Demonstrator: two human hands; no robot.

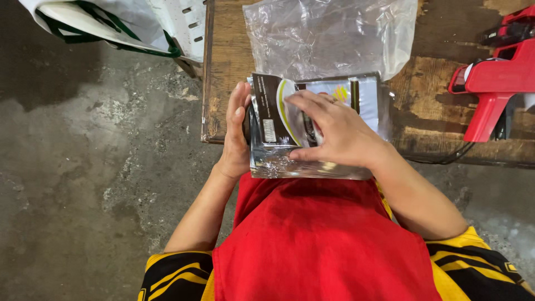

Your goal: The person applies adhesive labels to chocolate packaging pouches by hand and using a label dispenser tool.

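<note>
A stack of shiny foil packets [273, 125], silver and black with a green and yellow stripe, rests against my red apron and the near edge of a worn wooden table [223, 67]. My left hand [237, 134] presses flat against the stack's left side. My right hand [334, 131] lies on top of it, fingers spread and pressing down on the top packet. A crumpled clear plastic bag [326, 36] lies on the table just behind the stack.
A red hand-held label gun [496, 83] lies at the table's right, with a black cable beneath it. A white sack with green handles [111, 25] sits at the upper left. Rough concrete floor [83, 167] spreads to the left.
</note>
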